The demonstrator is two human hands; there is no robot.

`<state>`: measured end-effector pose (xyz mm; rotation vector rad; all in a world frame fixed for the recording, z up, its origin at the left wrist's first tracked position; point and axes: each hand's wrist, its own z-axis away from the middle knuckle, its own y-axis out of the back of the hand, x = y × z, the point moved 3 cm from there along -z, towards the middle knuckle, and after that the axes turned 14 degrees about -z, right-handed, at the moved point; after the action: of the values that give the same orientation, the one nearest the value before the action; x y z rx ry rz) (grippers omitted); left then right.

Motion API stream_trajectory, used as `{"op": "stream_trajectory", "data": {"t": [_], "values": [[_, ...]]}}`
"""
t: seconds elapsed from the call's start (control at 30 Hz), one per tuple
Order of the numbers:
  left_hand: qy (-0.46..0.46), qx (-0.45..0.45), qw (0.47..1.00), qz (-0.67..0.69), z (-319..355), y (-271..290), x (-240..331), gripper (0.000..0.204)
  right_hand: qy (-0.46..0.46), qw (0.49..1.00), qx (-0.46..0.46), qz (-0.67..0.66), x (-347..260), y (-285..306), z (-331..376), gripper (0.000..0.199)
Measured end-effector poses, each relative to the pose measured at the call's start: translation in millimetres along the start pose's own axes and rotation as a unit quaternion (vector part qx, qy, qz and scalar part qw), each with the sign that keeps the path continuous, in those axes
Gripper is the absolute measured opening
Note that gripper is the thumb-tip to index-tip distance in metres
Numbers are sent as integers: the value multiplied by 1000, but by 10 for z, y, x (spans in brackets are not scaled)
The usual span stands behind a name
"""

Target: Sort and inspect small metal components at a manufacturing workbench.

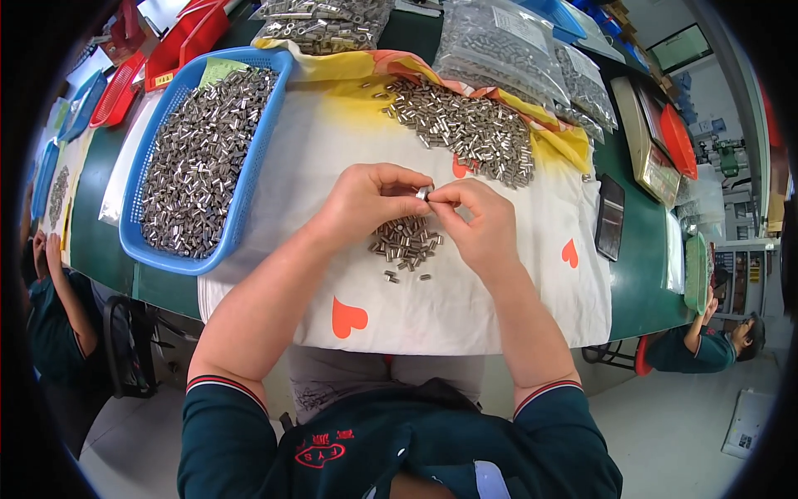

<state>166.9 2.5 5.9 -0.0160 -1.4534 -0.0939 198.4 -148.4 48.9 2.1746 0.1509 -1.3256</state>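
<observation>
Forearms in dark green sleeves with red-and-white cuffs reach up from the lower edge and meet over a white cloth (pixel 465 308) printed with red hearts, spread on the green surface (pixel 640 274). Both hands come together above a small heap of metal sleeves (pixel 405 242). The left hand (pixel 366 200) and the right hand (pixel 478 220) share one small metal sleeve (pixel 424 193), its fingers pinching one end while the right hand's fingers pinch the other, thumbs and forefingers pressed close around it. The heap lies just under the hands, a few strays scattered nearer the person. Farther up the cloth, well apart from the hands, a larger pile of the same parts (pixel 470 129) sits by a yellow fold. To the left stands a blue plastic basket (pixel 249 179) full of them. Beyond, clear bags of parts (pixel 499 46) lie at the far edge, and red trays (pixel 179 37) sit at the upper left.
</observation>
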Motion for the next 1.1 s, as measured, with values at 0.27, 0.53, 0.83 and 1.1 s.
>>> {"op": "stream_trajectory", "data": {"t": [0.27,0.53,0.83,1.1], "values": [[31,-50,997,-47,53,-2,54,29,-148,978,-96,-111,140,97,-32,15],[-3,-119,974,-191,82,-77,156,28,-41,971,36,235,474,298,-183,12],[-19,-154,969,-192,136,-72,172,29,10,978,59,200,578,458,-519,21],[-28,-152,973,-173,115,-86,164,29,14,961,24,277,798,249,-938,25]]}}
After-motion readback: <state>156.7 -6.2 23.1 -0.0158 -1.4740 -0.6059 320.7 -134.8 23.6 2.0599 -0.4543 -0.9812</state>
